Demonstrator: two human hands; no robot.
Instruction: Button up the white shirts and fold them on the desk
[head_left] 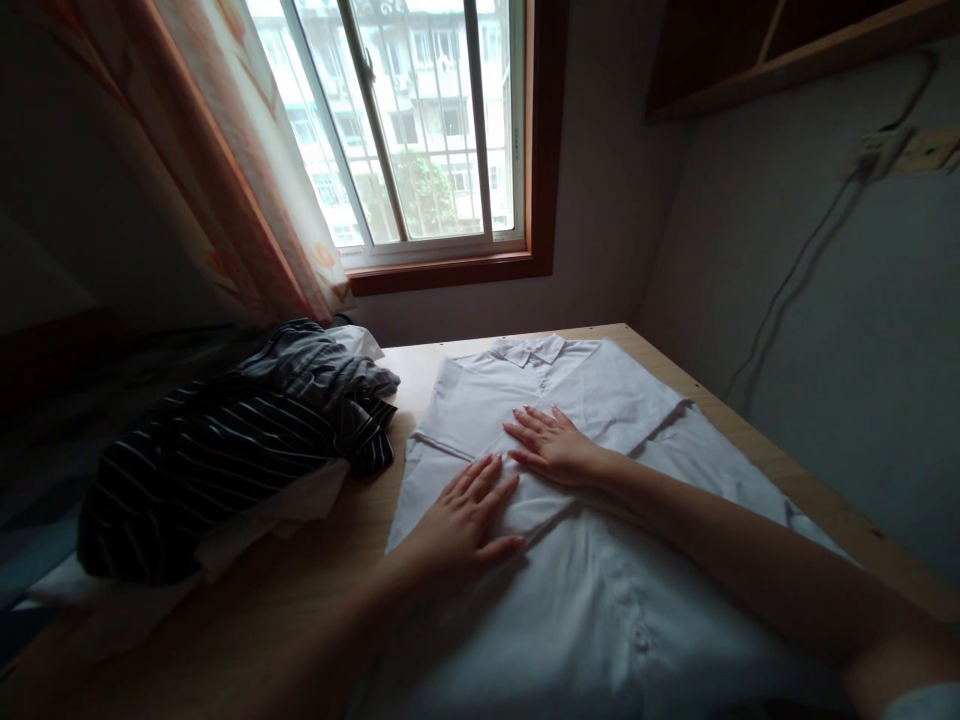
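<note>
A white button-up shirt [600, 600] lies spread on a wooden table, its collar toward the window and its button line running down the middle. One sleeve appears folded across the chest. My left hand [469, 510] rests flat on the cloth left of the middle, fingers spread. Just beyond it, my right hand [553, 447] presses on the chest area, palm down with its fingers apart. Neither hand grasps anything. The shirt's lower end runs out of view at the bottom.
A heap of dark striped clothes [225, 450] sits on the table's left side. The wooden table [300, 580] meets a wall on the right, where a cable [780, 290] hangs from a socket. Behind stand a barred window [420, 130] and a curtain [225, 150].
</note>
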